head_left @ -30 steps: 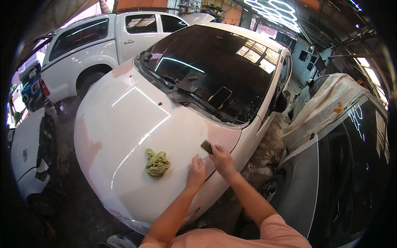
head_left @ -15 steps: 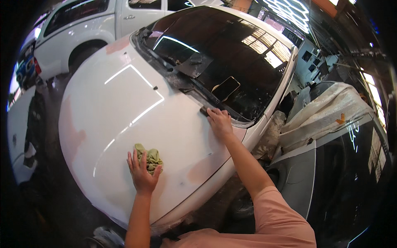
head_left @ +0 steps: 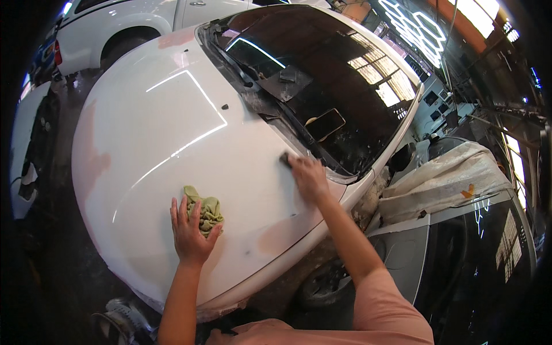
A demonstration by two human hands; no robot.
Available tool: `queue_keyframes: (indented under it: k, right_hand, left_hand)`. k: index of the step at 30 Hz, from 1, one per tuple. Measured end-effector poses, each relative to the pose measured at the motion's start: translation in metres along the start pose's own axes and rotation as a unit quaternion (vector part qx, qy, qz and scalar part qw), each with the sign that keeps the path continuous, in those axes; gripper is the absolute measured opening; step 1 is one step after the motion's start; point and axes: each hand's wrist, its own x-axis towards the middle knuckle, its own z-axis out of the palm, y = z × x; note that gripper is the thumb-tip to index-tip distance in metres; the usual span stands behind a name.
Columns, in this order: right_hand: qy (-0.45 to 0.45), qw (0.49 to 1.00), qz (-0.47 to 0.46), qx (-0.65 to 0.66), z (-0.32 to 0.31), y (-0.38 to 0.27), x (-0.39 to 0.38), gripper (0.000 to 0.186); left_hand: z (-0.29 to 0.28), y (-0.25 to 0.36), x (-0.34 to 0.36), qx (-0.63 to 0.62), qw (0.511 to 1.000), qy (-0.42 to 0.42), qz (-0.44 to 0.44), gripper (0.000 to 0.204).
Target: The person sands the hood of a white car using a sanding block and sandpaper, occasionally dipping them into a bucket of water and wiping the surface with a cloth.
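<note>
A white car's hood [head_left: 144, 144] with pink patches fills the middle. My left hand [head_left: 194, 233] rests with fingers spread on the hood at a crumpled green cloth [head_left: 204, 208], partly touching it. My right hand [head_left: 306, 179] grips a small dark block [head_left: 285, 158] against the hood near its rear edge, below the windshield [head_left: 316, 69]. A phone [head_left: 325, 125] with a dark screen lies at the lower part of the windshield.
A white pickup [head_left: 138, 23] stands behind on the left, with a loose white body panel [head_left: 26, 144] below it. A dark car [head_left: 460, 259] partly draped with a pale sheet [head_left: 443, 172] stands close on the right.
My left hand has moved left from beside the right hand onto the cloth, its fingers spread. My right hand and the block have shifted up along the hood toward the windshield. The view has tilted.
</note>
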Motion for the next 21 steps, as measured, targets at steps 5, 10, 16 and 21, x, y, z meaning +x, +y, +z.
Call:
queue_keyframes:
  k: [5, 10, 16, 21]
  right_hand:
    - [0.006, 0.997, -0.072, 0.0, -0.005, -0.012, -0.034, 0.041]
    - [0.018, 1.0, 0.008, -0.012, -0.008, 0.012, 0.029, 0.04]
    - [0.006, 0.997, -0.071, -0.001, -0.011, 0.006, -0.043, 0.044]
    - [0.022, 0.999, -0.019, -0.02, -0.01, 0.031, 0.029, 0.043]
  left_hand:
    - [-0.012, -0.004, 0.003, -0.003, 1.0, 0.007, -0.003, 0.076]
    - [0.004, 0.007, 0.003, -0.02, 1.0, 0.006, 0.009, 0.076]
    - [-0.011, -0.004, 0.003, -0.003, 1.0, 0.01, 0.004, 0.076]
    - [0.004, 0.011, 0.001, -0.015, 1.0, 0.005, 0.008, 0.074]
